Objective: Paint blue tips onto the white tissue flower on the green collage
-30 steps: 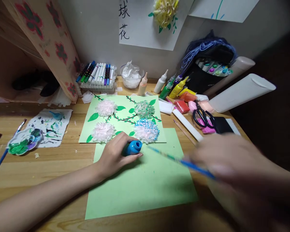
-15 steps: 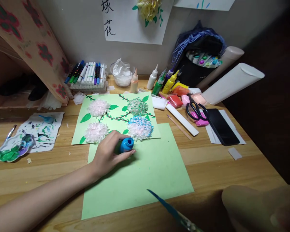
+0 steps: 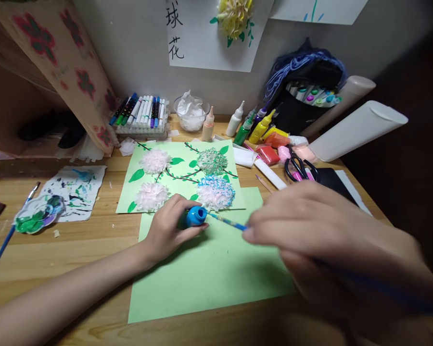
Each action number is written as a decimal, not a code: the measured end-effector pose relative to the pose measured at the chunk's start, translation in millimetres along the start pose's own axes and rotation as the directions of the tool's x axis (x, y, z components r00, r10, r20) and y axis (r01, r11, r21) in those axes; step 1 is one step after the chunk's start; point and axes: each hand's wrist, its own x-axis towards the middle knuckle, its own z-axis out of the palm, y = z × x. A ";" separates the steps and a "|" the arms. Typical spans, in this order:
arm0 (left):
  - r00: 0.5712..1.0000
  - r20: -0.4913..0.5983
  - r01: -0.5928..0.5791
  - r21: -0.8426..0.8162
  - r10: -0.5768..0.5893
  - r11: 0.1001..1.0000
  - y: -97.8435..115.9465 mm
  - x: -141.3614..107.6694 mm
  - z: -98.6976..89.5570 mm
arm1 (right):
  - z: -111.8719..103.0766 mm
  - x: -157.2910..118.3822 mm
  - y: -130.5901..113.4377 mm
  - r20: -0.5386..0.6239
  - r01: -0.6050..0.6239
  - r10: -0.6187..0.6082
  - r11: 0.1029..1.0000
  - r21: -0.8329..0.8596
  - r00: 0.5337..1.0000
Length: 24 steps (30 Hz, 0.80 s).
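My left hand (image 3: pixel 171 226) is closed around a small blue paint bottle (image 3: pixel 195 216), tilted with its uncapped mouth toward the right. My right hand (image 3: pixel 321 230), slightly blurred, grips a blue paintbrush (image 3: pixel 234 224); the brush tip is right beside the bottle's mouth, and I cannot tell if it touches. Behind them lies a light green card (image 3: pixel 180 168) with painted branches, leaves and ruffled paper flowers. One flower (image 3: pixel 216 192) has blue-tipped petals, another (image 3: pixel 212 161) is green, and two are pale pink. A larger green sheet (image 3: pixel 202 283) lies under both hands.
At left are a paint palette (image 3: pixel 39 214), a stained tissue (image 3: pixel 79 197) and another brush (image 3: pixel 7 242). Markers (image 3: pixel 142 110), a plastic bowl (image 3: pixel 191 113) and paint bottles (image 3: pixel 234 120) line the back. Scissors (image 3: pixel 299 166) and a phone (image 3: pixel 332 178) lie at right, partly behind my right hand.
My right hand has come up from the lower right, bringing the paintbrush to the bottle's mouth. My left hand still holds the bottle. The whole view has shifted slightly.
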 end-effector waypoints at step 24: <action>0.998 0.017 0.059 -0.057 -0.058 0.997 0.9 -1.4 -0.5 | 13.8 111.5 18.6 0.057 -0.100 0.095 0.990 0.098 0.994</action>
